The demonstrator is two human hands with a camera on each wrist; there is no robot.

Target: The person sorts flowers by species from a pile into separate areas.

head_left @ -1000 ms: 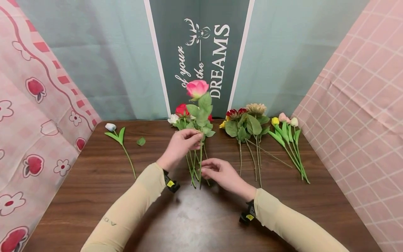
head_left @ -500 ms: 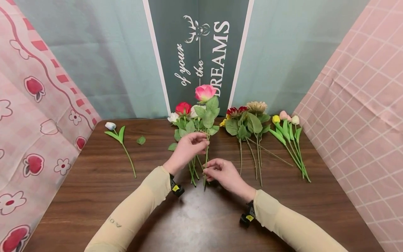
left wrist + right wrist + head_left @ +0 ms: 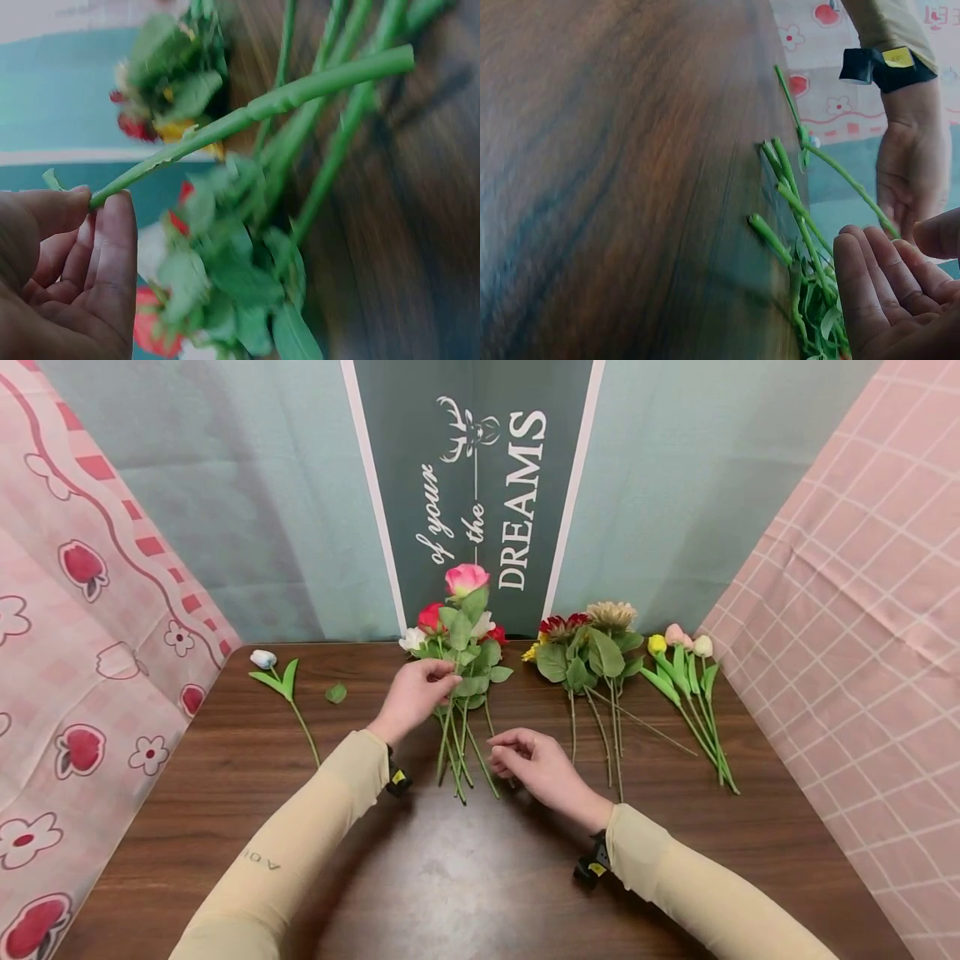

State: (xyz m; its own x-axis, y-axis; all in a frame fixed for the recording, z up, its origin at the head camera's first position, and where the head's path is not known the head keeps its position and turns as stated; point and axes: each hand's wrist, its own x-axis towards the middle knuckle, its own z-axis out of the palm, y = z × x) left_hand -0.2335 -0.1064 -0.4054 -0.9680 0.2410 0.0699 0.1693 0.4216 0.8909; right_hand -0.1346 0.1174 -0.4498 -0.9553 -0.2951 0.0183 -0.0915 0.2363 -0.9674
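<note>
In the head view my left hand (image 3: 414, 695) pinches the stem of a pink rose (image 3: 467, 581), holding it over a bunch of roses at the back middle of the table. The left wrist view shows the rose's green stem (image 3: 289, 96) between thumb and fingertips, its cut end pointing away from the hand. In the bunch are a red rose (image 3: 431, 617) and a white rose (image 3: 412, 640), lying with leafy stems towards me. My right hand (image 3: 542, 772) hovers just right of the stem ends, fingers loosely bent, holding nothing.
A pale blue tulip (image 3: 262, 659) and a loose leaf (image 3: 336, 693) lie at left on the wooden table (image 3: 465, 877). To the right are a dark red flower (image 3: 564, 627), a beige flower (image 3: 611, 617) and several tulips (image 3: 702, 647). Curtains and patterned cloths surround the table.
The pink rose shifted right, then back left over the bunch with my left hand. My right hand, at its stem half a second ago, is now apart from it.
</note>
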